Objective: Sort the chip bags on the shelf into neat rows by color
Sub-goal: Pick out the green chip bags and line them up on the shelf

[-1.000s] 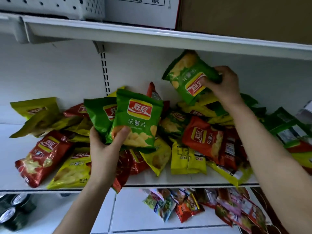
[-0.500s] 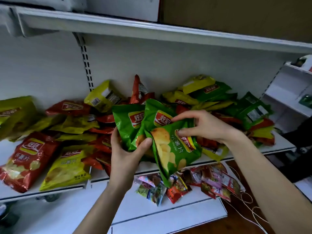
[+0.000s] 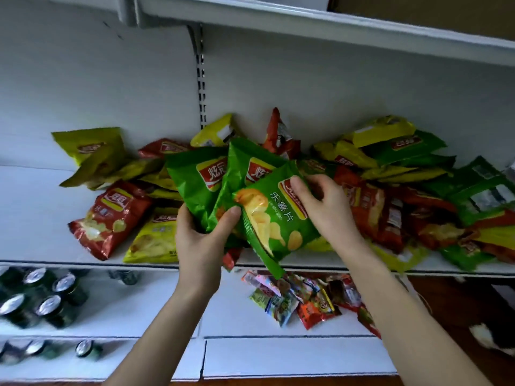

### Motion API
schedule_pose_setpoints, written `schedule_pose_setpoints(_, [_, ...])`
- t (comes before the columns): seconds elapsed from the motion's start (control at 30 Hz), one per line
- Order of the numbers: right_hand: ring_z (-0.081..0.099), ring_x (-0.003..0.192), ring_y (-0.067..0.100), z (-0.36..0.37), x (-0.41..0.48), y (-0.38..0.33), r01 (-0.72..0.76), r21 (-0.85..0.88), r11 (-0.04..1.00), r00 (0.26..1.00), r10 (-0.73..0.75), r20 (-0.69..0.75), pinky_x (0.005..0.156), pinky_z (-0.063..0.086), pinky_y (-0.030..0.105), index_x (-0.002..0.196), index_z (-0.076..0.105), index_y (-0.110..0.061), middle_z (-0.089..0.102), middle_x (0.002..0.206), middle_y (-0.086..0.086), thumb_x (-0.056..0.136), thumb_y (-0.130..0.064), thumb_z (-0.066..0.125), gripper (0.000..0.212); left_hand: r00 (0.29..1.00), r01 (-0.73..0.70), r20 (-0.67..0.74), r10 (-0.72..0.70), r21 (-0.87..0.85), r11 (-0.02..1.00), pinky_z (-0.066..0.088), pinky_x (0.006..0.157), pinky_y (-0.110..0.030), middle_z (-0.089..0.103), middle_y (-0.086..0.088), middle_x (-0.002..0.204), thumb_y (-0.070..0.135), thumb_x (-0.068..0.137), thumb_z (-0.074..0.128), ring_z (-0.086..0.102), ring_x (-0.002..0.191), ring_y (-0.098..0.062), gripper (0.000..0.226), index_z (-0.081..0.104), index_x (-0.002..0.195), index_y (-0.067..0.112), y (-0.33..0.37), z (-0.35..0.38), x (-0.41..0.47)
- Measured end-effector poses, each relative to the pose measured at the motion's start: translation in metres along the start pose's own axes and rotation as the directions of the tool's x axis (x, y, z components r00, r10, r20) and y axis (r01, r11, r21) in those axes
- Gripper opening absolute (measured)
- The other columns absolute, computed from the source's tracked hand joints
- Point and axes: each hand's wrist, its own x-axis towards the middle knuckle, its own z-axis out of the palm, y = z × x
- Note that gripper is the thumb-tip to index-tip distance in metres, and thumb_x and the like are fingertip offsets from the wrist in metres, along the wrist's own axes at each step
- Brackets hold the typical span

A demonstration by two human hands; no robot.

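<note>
My left hand (image 3: 202, 240) grips a fan of three green chip bags in front of the shelf: one on the left (image 3: 195, 188), one behind (image 3: 245, 162) and the front one (image 3: 276, 221). My right hand (image 3: 324, 207) pinches the front green bag at its red logo. Behind them a mixed heap of red, yellow and green bags covers the white shelf (image 3: 33, 218). A red bag (image 3: 110, 217) and a yellow bag (image 3: 156, 236) lie at the shelf's front left. More green bags (image 3: 485, 196) lie at the right.
An upper shelf (image 3: 306, 20) overhangs the pile. The shelf below holds dark cans (image 3: 41, 299) at left and small colourful snack packets (image 3: 295, 296) in the middle. A slotted upright (image 3: 201, 79) runs down the back wall.
My right hand brought a green bag down from the top of the heap and laid it against the two in my left hand. The view swung back left.
</note>
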Motion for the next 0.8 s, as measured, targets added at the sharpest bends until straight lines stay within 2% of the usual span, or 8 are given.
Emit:
schedule_pose_setpoints(0.1, [0.054, 0.076, 0.002, 0.037, 0.007, -0.013, 0.11, 0.081, 0.991, 0.99, -0.117, 0.083, 0.06, 0.039, 0.002, 0.105, 0.059, -0.012, 0.058, 0.089, -0.004, 0.09, -0.04, 0.05, 0.033, 0.994, -0.034, -0.104, 0.033, -0.003, 0.999, 0.056, 0.077, -0.032, 0.069, -0.001, 0.102, 0.018, 0.065, 0.073, 0.068, 0.096, -0.019, 0.045, 0.055, 0.106, 0.019, 0.016, -0.026, 0.006])
schedule_pose_setpoints(0.17, [0.055, 0.072, 0.008, 0.058, 0.011, -0.026, 0.273, 0.037, 0.961, 0.959, -0.275, 0.073, 0.056, 0.038, 0.007, 0.101, 0.06, -0.011, 0.059, 0.084, -0.003, 0.09, -0.039, 0.051, 0.032, 0.989, -0.012, -0.147, 0.005, -0.048, 0.999, 0.058, 0.073, -0.032, 0.07, -0.002, 0.102, 0.018, 0.061, 0.072, 0.069, 0.094, -0.021, 0.055, 0.055, 0.113, 0.014, 0.025, -0.046, 0.008])
schedule_pose_setpoints(0.27, [0.064, 0.064, 0.026, 0.089, 0.018, -0.051, 0.524, -0.168, 0.835, 0.847, -0.532, -0.006, 0.05, 0.038, 0.024, 0.095, 0.064, -0.007, 0.068, 0.072, 0.008, 0.087, -0.044, 0.055, 0.039, 0.976, 0.023, -0.212, -0.05, -0.128, 0.992, 0.056, 0.059, -0.023, 0.071, -0.002, 0.097, 0.014, 0.062, 0.069, 0.071, 0.078, -0.014, 0.055, 0.055, 0.115, 0.012, 0.036, -0.08, 0.007])
schedule_pose_setpoints(0.4, [0.063, 0.049, 0.023, 0.133, 0.02, -0.094, 0.732, -0.226, 0.643, 0.658, -0.753, -0.014, 0.041, 0.041, 0.023, 0.088, 0.067, -0.011, 0.067, 0.06, 0.005, 0.083, -0.045, 0.055, 0.037, 0.948, 0.017, -0.313, -0.066, -0.156, 0.988, 0.054, 0.053, -0.021, 0.073, 0.004, 0.079, 0.006, 0.076, 0.064, 0.069, 0.067, -0.01, 0.027, 0.057, 0.1, 0.015, 0.047, -0.132, 0.006])
schedule_pose_setpoints(0.53, [0.065, 0.057, 0.017, 0.181, 0.016, -0.141, 0.865, -0.098, 0.493, 0.499, -0.865, 0.05, 0.053, 0.043, 0.024, 0.092, 0.069, -0.011, 0.069, 0.067, 0.001, 0.083, -0.045, 0.059, 0.036, 0.931, 0.025, -0.358, -0.076, -0.144, 0.989, 0.052, 0.048, -0.023, 0.072, -0.002, 0.088, 0.02, 0.067, 0.069, 0.069, 0.068, -0.015, 0.039, 0.057, 0.104, 0.017, 0.069, -0.198, 0.006])
schedule_pose_setpoints(0.67, [0.065, 0.055, 0.016, 0.244, 0.0, -0.191, 0.916, -0.029, 0.4, 0.401, -0.91, 0.105, 0.051, 0.044, 0.023, 0.091, 0.069, -0.011, 0.07, 0.067, 0.001, 0.08, -0.046, 0.058, 0.038, 0.919, 0.022, -0.389, -0.064, -0.11, 0.994, 0.059, 0.063, -0.032, 0.074, -0.005, 0.091, 0.023, 0.061, 0.07, 0.071, 0.077, -0.02, 0.05, 0.057, 0.109, 0.013, 0.092, -0.269, 0.008])
schedule_pose_setpoints(0.73, [0.064, 0.054, 0.018, 0.277, -0.011, -0.217, 0.916, 0.042, 0.4, 0.392, -0.911, 0.132, 0.047, 0.048, 0.027, 0.09, 0.069, -0.011, 0.069, 0.065, 0.003, 0.08, -0.047, 0.057, 0.04, 0.913, 0.01, -0.407, -0.038, -0.069, 0.998, 0.059, 0.071, -0.036, 0.073, -0.007, 0.095, 0.022, 0.059, 0.072, 0.07, 0.083, -0.023, 0.053, 0.058, 0.109, 0.012, 0.103, -0.3, 0.01])
schedule_pose_setpoints(0.8, [0.065, 0.056, 0.02, 0.309, -0.022, -0.242, 0.884, 0.082, 0.461, 0.441, -0.879, 0.181, 0.048, 0.048, 0.027, 0.091, 0.069, -0.013, 0.068, 0.064, 0.003, 0.078, -0.051, 0.059, 0.041, 0.902, 0.003, -0.43, -0.028, -0.058, 0.998, 0.058, 0.072, -0.037, 0.073, -0.008, 0.094, 0.019, 0.057, 0.074, 0.07, 0.083, -0.025, 0.051, 0.058, 0.105, 0.012, 0.116, -0.335, 0.01])
